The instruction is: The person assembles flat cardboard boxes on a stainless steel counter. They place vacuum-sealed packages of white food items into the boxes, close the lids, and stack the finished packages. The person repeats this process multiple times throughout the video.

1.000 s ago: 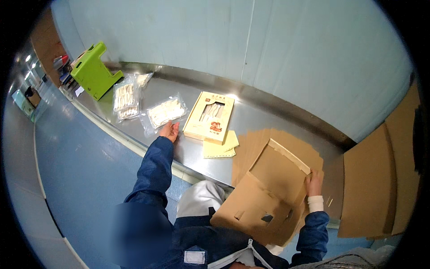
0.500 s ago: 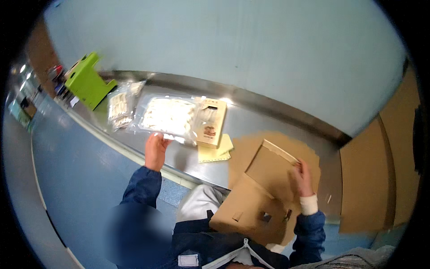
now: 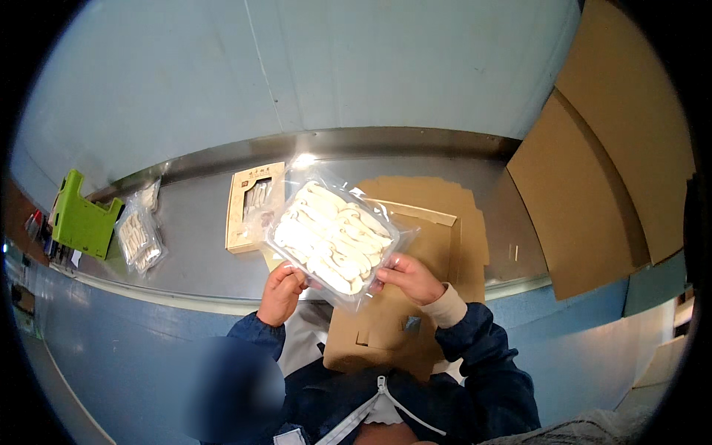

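- Pack of pale slices [image 3: 334, 237], clear-wrapped, is held up above the near side of the worktop [image 3: 194, 204], tilted, between the windowed box and the open carton.
- One part looks done: the windowed box [image 3: 248, 211], left of the pack and farther off, appears closed, with pale pieces showing through its window.
- Other parts look undone: the held pack is outside any box, and the brown carton [image 3: 386, 319] lies opened out below and to the right, over flat cardboard [image 3: 472, 233].
- More clear packs [image 3: 139, 239] lie at the far left, beside the green stand [image 3: 85, 219], unboxed; their exact count is hard to tell.
- Left hand [image 3: 282, 294] is nearly closed, pinching the pack's near left edge between thumb and curled fingers.
- Right hand [image 3: 410, 278] grips the near right edge, thumb on top; its fingers underneath are mostly hidden, so their spread cannot be told.
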Available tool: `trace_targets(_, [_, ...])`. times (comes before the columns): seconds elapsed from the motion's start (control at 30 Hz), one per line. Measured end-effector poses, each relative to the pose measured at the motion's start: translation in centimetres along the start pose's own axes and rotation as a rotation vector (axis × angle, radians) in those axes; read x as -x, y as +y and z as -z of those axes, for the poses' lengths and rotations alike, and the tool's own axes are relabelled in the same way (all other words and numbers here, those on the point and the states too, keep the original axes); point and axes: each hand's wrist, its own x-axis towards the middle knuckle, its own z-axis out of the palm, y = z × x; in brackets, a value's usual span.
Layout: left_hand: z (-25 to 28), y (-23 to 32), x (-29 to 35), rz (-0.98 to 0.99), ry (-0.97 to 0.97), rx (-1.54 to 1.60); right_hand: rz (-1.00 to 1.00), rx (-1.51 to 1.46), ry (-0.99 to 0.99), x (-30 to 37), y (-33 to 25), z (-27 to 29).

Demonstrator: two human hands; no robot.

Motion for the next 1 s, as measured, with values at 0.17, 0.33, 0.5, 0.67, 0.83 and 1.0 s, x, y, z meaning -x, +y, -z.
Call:
trace_targets(0.17, [-1.9, 0.9, 0.1, 0.034, 0.03, 0.069, 0.034, -0.069, 0.085, 0.8, -0.3, -1.1])
trace_targets(0.33, [-2.9, -0.3, 0.0, 0.003, 0.007, 0.099, 0.16, -0.019, 0.224, 0.8, 1.0, -1.1])
trace_targets(0.5, [-6.1, -3.2, 1.5, 0.091, -0.209, -0.102, 0.267, -0.083, 0.394, 0.6, 1.8, -1.7])
trace_targets(0.67, [-7.9, -4.7, 0.7, 0.126, -0.067, -0.036, 0.322, 0.002, 0.429, 0.7, 2.5, -2.6])
trace_targets(0.83, [-8.0, -4.8, 0.5, 0.118, -0.027, -0.036, 0.22, -0.109, 0.375, 1.3, 3.3, -1.7])
trace_targets(1.0, [-8.0, -5.5, 0.1, 0.11, 0.009, -0.069, 0.254, -0.182, 0.392, 0.9, 3.5, -2.6])
